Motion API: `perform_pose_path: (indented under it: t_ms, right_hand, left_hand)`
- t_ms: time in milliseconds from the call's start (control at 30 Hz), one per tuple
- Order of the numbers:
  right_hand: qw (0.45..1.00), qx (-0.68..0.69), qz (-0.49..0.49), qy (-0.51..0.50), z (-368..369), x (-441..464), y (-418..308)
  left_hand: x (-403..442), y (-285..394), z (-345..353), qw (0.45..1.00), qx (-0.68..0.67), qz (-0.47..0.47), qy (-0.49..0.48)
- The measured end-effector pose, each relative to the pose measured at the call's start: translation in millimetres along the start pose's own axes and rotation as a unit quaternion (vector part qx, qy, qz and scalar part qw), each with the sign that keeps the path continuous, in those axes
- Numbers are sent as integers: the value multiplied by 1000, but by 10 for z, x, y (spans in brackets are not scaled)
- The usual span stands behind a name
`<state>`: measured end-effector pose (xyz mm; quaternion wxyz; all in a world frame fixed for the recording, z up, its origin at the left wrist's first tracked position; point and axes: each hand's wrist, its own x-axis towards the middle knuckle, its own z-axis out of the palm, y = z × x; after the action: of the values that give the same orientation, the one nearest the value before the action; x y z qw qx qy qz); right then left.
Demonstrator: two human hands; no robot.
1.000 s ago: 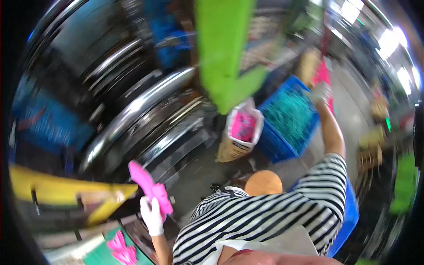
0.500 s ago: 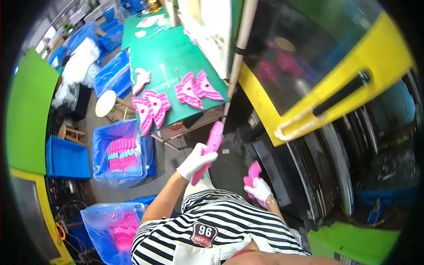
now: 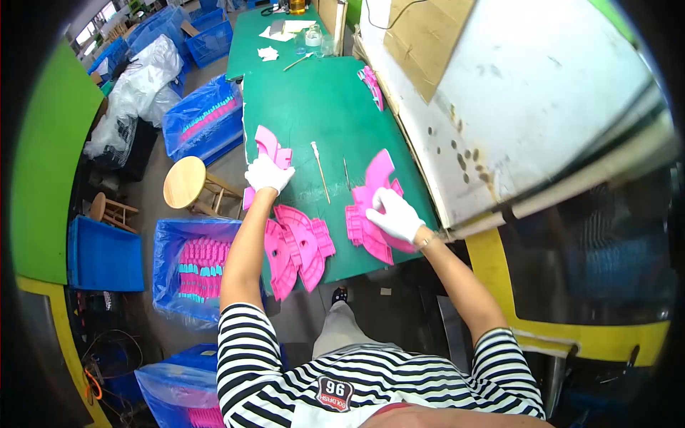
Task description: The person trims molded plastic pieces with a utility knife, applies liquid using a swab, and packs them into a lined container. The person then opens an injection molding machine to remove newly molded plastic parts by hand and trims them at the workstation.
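Note:
My left hand (image 3: 270,173), in a white glove, is closed on a pink plastic part (image 3: 268,140) at the left edge of the green table (image 3: 292,100). On the right side, my gloved right hand (image 3: 394,214) grips another pink part (image 3: 379,170), just over more pink pieces (image 3: 365,228) near the table's front edge. Two fan-shaped pink parts (image 3: 303,246) lie between my arms at the front left corner. A thin stick tool (image 3: 320,171) and a slim dark tool (image 3: 347,173) rest on the green surface between my hands.
Blue bins lined with plastic (image 3: 164,264) hold pink and light-blue parts on the left. A round wooden stool (image 3: 185,182) stands beside the table. A jar (image 3: 313,36) and papers sit at the far end. A yellow-framed machine door (image 3: 585,335) is at the right.
The view has turned toward the table and come closer. Both hands, each with a pink part, have moved from in front of my body to over the green table.

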<state>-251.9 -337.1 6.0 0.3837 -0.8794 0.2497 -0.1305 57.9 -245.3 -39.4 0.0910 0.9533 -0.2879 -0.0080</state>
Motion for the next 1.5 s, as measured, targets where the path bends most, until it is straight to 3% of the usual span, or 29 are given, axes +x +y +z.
perform_pose_path:
  t_ms: [233, 300, 333, 433, 533, 633, 700, 800, 900, 967, 1033, 1167, 1233, 1300, 1400, 1500]
  right_hand:
    - [998, -38, 24, -50, 824, 1860, 481]
    - [994, 23, 70, -76, 1128, 2170, 752]
    - [992, 30, 94, -74, 1236, 2253, 805]
    - [987, 38, 141, -73, 1469, 2317, 891]
    - [984, 47, 148, -88, 1616, 2294, 877]
    - [984, 5, 132, -123, 1628, 2278, 698]
    - [984, 5, 62, -168, 1645, 2325, 637]
    - [980, -8, 43, -196, 1759, 2387, 571]
    - [976, -13, 56, -208, 1778, 2322, 534]
    - [975, -119, 0, -187, 1645, 2199, 473]
    - [982, -117, -38, -143, 1387, 1991, 511]
    - [998, -56, 32, 12, 506, 1168, 564]
    - [979, -112, 150, 83, 307, 669, 847]
    - [953, -161, 252, 43, 296, 261, 1056]
    - [950, -170, 260, -28, 528, -32, 1153]
    - [934, -172, 313, 5, 766, -46, 1163]
  left_hand:
    - [587, -48, 807, 995, 67, -26, -68]
    - [571, -136, 958, 997, 72, 21, -31]
    - [530, -175, 1011, 998, 56, 27, 31]
    - [321, -307, 674, 994, -73, 55, 61]
    - [-175, -648, 431, 957, -196, 114, 181]
    - [-809, -835, 235, 953, -289, 49, 79]
    - [-1194, -849, 337, 946, -322, 16, 28]
    - [-1582, -546, 346, 970, -240, -16, -45]
    - [-1766, -298, 505, 986, -158, -42, -33]
    - [-1793, -124, 474, 989, -144, -29, -3]
    - [-1815, 42, 423, 994, -101, 8, 33]
    - [-1882, 66, 561, 999, -30, -26, -30]
    - [-1934, 19, 592, 999, -35, -35, -21]
    - [-1940, 28, 632, 998, -30, -37, -38]
    - [-1923, 90, 682, 999, 1, -38, -32]
    - [-1920, 71, 747, 998, -9, -50, -43]
